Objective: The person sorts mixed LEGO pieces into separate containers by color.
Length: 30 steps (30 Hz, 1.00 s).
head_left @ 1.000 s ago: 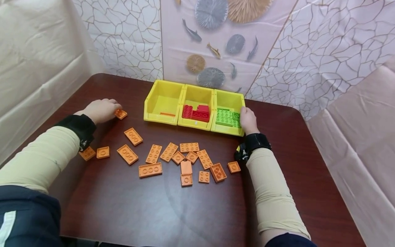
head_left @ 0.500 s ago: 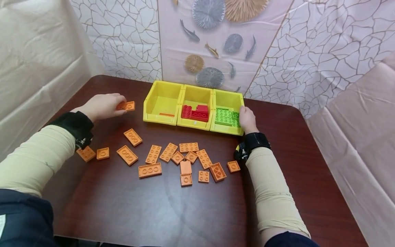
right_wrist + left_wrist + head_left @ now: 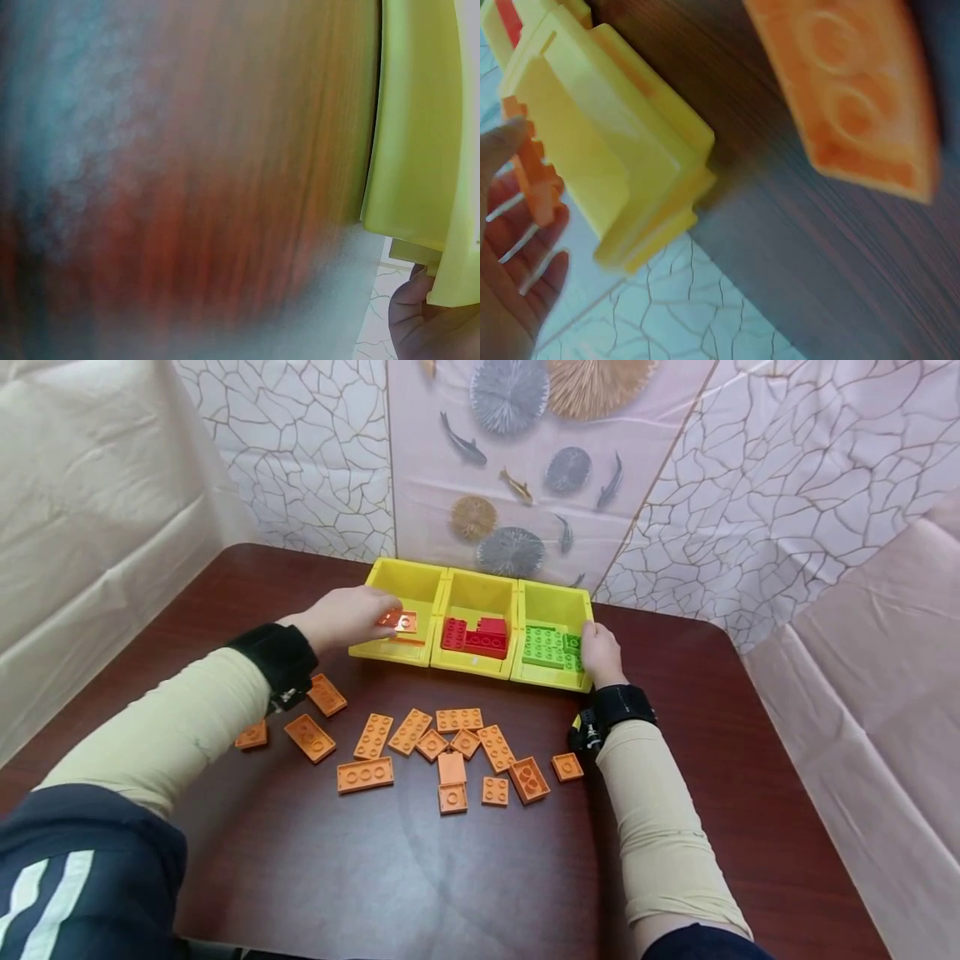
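My left hand (image 3: 348,614) pinches an orange toy building brick (image 3: 406,622) over the left compartment of the yellow three-part bin (image 3: 408,575). The left wrist view shows that brick (image 3: 534,176) between thumb and fingers, its studs towards the yellow wall (image 3: 622,142). Beneath it, another orange brick (image 3: 408,641) shows as a thin strip inside the compartment. At the bin's right end, my right hand (image 3: 602,653) grips the side wall; in the right wrist view its fingers (image 3: 409,311) curl at the bin's corner. Red bricks (image 3: 491,639) lie in the middle compartment, green bricks (image 3: 543,645) in the right one.
Several loose orange bricks (image 3: 411,731) lie across the dark table (image 3: 360,868) in front of the bin, some studs up, some upside down. One orange brick (image 3: 251,735) is partly hidden by the left arm. A patterned cloth (image 3: 300,452) hangs behind the table.
My left hand has lifted an orange brick from the table's left side and carried it right, over the bin's left compartment. The right hand keeps its grip on the bin.
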Available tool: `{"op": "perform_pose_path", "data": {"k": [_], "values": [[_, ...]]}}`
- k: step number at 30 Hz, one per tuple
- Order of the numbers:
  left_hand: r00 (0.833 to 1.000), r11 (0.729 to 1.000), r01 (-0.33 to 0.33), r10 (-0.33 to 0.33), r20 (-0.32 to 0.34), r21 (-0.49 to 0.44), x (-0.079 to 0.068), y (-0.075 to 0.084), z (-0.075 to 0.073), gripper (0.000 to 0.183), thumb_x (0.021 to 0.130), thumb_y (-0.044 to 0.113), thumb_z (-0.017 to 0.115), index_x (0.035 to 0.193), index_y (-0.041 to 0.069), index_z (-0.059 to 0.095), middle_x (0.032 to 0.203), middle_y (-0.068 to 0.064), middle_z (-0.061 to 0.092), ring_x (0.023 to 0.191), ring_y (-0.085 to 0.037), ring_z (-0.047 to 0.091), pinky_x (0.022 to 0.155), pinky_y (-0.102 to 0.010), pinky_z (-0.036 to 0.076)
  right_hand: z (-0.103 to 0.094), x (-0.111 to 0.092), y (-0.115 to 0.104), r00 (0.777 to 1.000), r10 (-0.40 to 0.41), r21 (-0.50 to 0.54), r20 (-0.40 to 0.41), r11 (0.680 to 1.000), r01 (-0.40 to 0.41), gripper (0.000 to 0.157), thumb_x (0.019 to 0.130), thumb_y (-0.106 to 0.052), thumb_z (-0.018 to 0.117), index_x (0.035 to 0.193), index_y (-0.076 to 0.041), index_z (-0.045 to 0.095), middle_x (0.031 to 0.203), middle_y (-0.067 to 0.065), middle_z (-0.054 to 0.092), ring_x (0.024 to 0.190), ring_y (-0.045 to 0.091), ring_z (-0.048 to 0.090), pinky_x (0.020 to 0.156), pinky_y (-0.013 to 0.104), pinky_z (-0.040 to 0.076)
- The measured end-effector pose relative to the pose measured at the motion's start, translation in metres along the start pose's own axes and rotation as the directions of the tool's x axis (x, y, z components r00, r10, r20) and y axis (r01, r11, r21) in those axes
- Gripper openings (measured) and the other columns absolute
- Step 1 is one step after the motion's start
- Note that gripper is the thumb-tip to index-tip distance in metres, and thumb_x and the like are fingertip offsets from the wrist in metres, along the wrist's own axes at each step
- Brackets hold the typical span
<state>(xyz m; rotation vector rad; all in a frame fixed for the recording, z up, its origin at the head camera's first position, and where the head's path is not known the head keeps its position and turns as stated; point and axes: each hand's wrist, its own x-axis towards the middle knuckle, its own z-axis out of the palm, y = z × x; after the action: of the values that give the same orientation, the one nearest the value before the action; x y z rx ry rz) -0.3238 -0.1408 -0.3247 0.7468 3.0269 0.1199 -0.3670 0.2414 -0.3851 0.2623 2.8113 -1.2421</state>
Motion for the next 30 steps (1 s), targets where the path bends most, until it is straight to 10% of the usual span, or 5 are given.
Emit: {"op": "perform_pose_path", "data": {"k": [6, 18, 30], "values": [[0.983, 0.987, 0.142, -0.13, 0.131, -0.08, 0.027, 0.009, 0.015, 0.036, 0.088, 0.023, 0.065, 0.116, 0.003, 0.058, 0.101, -0.012, 0.059, 0.09, -0.027, 0.05, 0.085, -0.04, 0.042, 0.004, -0.001, 0.005, 1.0, -0.01, 0.005, 0.011, 1.0, 0.01, 0.059, 0.1, -0.043, 0.013, 0.13, -0.003, 0.044, 0.096, 0.015, 0.048, 0.08, 0.027, 0.048, 0.071, 0.035, 0.04], [0.95, 0.936, 0.212, -0.129, 0.286, -0.281, 0.042, 0.007, 0.021, 0.035, 0.088, 0.02, 0.064, 0.113, -0.004, 0.063, 0.101, -0.015, 0.06, 0.091, -0.029, 0.05, 0.085, -0.037, 0.039, 0.005, 0.002, 0.005, 0.999, -0.042, 0.032, -0.01, 0.999, 0.042, 0.058, 0.1, -0.043, 0.015, 0.129, -0.003, 0.045, 0.096, 0.016, 0.049, 0.08, 0.028, 0.048, 0.072, 0.036, 0.04], [0.952, 0.926, 0.216, -0.131, 0.276, -0.309, 0.042, 0.012, 0.03, 0.038, 0.093, 0.033, 0.056, 0.107, -0.001, 0.067, 0.086, -0.009, 0.06, 0.082, -0.025, 0.052, 0.075, -0.032, 0.038, 0.001, 0.003, 0.004, 1.0, -0.023, 0.026, -0.018, 0.999, 0.024, 0.056, 0.1, -0.042, 0.015, 0.125, -0.003, 0.046, 0.097, 0.016, 0.049, 0.082, 0.028, 0.048, 0.074, 0.037, 0.04]]}}
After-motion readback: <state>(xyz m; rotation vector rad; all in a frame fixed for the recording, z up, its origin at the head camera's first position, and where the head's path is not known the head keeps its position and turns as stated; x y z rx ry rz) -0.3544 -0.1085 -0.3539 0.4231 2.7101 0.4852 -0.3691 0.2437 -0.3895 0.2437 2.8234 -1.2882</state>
